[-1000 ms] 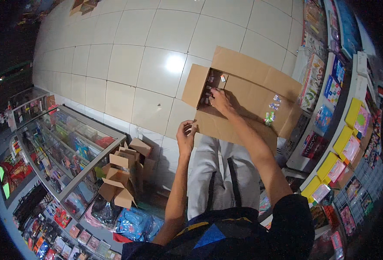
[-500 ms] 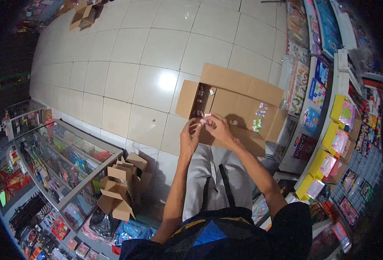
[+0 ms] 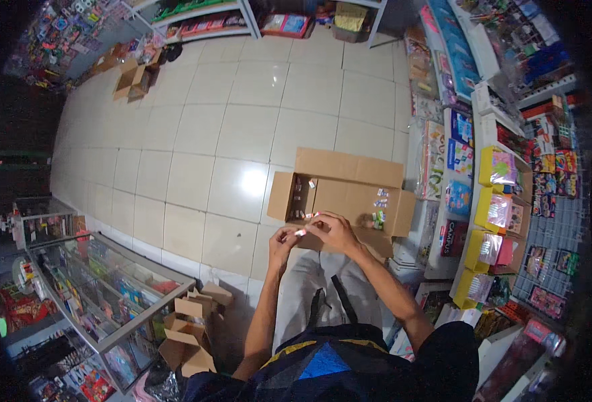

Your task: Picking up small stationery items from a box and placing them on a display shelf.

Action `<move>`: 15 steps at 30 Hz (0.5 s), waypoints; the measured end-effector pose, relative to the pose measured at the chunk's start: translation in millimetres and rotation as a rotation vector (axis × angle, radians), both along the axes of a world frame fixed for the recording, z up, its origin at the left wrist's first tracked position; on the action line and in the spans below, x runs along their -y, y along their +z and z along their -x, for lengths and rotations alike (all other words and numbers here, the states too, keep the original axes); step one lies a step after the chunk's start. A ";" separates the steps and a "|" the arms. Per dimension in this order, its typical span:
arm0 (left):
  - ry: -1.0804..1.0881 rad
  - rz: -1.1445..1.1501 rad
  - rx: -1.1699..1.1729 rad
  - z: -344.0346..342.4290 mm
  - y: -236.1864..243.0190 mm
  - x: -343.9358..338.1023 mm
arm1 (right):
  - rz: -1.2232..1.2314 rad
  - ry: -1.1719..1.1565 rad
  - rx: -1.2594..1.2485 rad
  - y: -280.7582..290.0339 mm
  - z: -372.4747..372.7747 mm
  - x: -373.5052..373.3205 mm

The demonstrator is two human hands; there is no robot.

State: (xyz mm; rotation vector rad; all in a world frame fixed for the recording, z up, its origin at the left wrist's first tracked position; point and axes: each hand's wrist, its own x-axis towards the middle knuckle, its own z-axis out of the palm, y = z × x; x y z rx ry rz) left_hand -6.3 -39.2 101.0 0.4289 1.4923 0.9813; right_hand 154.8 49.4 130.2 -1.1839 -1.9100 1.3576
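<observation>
While both hands meet just above the near edge of the open cardboard box (image 3: 339,194) on the tiled floor (image 3: 195,134), the step in hand looks like sorting or checking one of the small packets taken from it. The left hand (image 3: 284,240) and the right hand (image 3: 333,231) sit close together, fingers closed in a pinch on a small pale packet (image 3: 300,232) held between them; its exact shape is too small to tell. More little packets (image 3: 379,202) lie loose on the bottom of the box, just beyond the hands. To the right, shelves (image 3: 490,194) carry bright boxed goods; to the lower left stands a glass display case (image 3: 108,288) with a few empty cartons (image 3: 185,331) beside it. Judging from this, the next move calls for a steady two-handed grip on the tiny packet and a short reach either into the box or toward the shelves.
</observation>
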 end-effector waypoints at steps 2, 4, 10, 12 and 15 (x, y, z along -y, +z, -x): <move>0.039 -0.133 0.065 -1.9 9.3 -0.7 | -0.063 -0.086 -0.010 12.8 -6.2 -4.2; 0.093 -0.082 0.175 -6.9 20.1 -2.2 | -0.103 -0.171 0.015 23.7 -13.6 -5.8; -0.003 -0.123 0.308 -24.5 49.8 -19.1 | -0.232 -0.381 -0.013 55.8 -41.3 4.3; -0.029 -0.053 0.376 -34.8 58.7 -26.3 | -0.187 -0.405 -0.038 65.7 -50.3 12.6; -0.119 -0.081 0.465 -50.0 74.6 -35.9 | -0.234 -0.389 -0.052 77.4 -65.2 20.8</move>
